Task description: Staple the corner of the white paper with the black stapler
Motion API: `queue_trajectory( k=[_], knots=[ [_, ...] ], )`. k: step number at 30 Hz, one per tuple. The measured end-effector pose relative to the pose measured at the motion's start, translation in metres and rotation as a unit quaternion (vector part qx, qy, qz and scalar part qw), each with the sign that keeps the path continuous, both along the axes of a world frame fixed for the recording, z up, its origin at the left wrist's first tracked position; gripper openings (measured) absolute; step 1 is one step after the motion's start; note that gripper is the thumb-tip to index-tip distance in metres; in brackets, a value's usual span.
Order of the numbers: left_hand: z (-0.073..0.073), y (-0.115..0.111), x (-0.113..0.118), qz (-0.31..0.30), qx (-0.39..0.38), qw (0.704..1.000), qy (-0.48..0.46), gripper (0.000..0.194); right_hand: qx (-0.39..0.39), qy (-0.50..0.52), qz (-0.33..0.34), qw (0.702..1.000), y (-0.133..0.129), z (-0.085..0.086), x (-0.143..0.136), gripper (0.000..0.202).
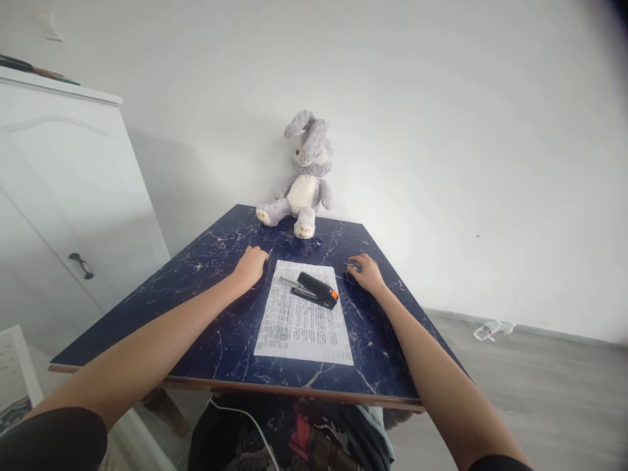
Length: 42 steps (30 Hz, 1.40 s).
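A black stapler (316, 290) with an orange patch lies opened out on a printed sheet of paper (304, 333), its metal part swung out to the left. The sheet is flat on the dark blue marbled table (220, 353). My left hand (251, 265) rests in a loose fist on the table, left of the sheet's top edge, with nothing visible in it. To the right of the sheet, my right hand (367, 273) has its fingers curled around something small and shiny, too small to make out. Neither hand touches the stapler or the paper.
A grey plush rabbit (303, 193) sits at the table's far edge against the white wall. On the left stands a white cabinet (73, 196) with a dark handle. Clear plastic packaging (493, 329) lies on the floor at the right. A white cable hangs below the table's near edge.
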<state>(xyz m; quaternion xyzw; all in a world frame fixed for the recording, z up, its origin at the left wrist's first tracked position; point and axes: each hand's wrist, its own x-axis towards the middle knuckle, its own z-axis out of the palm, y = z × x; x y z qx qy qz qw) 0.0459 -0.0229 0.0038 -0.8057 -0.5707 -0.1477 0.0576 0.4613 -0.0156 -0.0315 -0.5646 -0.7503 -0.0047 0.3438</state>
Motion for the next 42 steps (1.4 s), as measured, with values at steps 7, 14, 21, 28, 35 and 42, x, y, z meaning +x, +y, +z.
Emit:
queue_trajectory(
  k=[7,14,21,28,35,42],
  knots=[
    [0.01,-0.006,0.005,-0.017,0.013,0.998,-0.064,0.024,-0.018,0.0,0.04,0.999,-0.003,0.003,-0.006,0.026],
    [0.019,-0.028,0.022,-0.128,0.013,0.963,-0.238,0.024,-0.022,0.009,0.06,0.998,-0.009,0.009,-0.012,0.023],
    [0.008,-0.032,0.032,-0.192,-0.062,0.902,-0.383,0.023,-0.031,0.012,0.1,0.994,-0.015,0.015,-0.019,0.023],
    [0.002,-0.03,0.037,-0.201,-0.157,0.829,-0.498,0.037,-0.036,0.015,0.142,0.989,-0.021,0.019,-0.025,0.021],
    [0.0,-0.027,0.033,-0.205,-0.153,0.833,-0.491,0.033,-0.049,0.061,0.186,0.979,-0.043,0.035,-0.05,0.029],
    [0.006,-0.033,0.035,-0.209,-0.15,0.861,-0.438,0.024,-0.06,0.053,0.295,0.952,-0.071,0.056,-0.084,0.038]
  ],
)
